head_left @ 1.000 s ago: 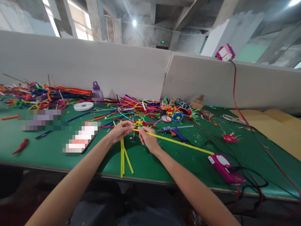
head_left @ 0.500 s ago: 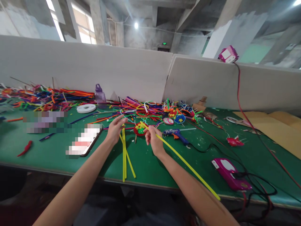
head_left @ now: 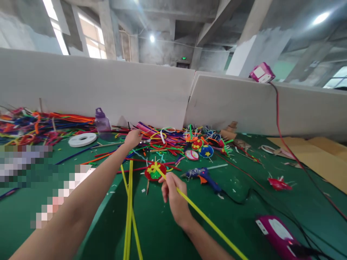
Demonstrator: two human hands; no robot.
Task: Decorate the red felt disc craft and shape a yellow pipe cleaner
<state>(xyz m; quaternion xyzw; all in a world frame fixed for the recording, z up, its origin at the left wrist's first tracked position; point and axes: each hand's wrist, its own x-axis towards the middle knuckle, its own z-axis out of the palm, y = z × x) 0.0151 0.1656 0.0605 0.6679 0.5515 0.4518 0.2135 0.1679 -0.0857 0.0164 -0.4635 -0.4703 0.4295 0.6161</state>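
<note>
My right hand is closed in a pinch on a long yellow pipe cleaner that runs back toward me and ends at a red round craft piece with a yellow flower on it. That piece lies on the green table just ahead of my fingers. My left hand is stretched far forward to the near edge of a heap of coloured pipe cleaners; its fingers curl down onto the heap and what they touch is hidden. A few loose yellow pipe cleaners lie between my arms.
A blue and orange glue gun lies right of the craft piece, its cord trailing right. Finished round pieces, a purple bottle, a white tape roll, a magenta device and brown cardboard are about. White partitions back the table.
My left hand let go near the craft piece and reached forward to the pipe cleaner heap. My right hand keeps the yellow pipe cleaner. The camera moved in closer and lower.
</note>
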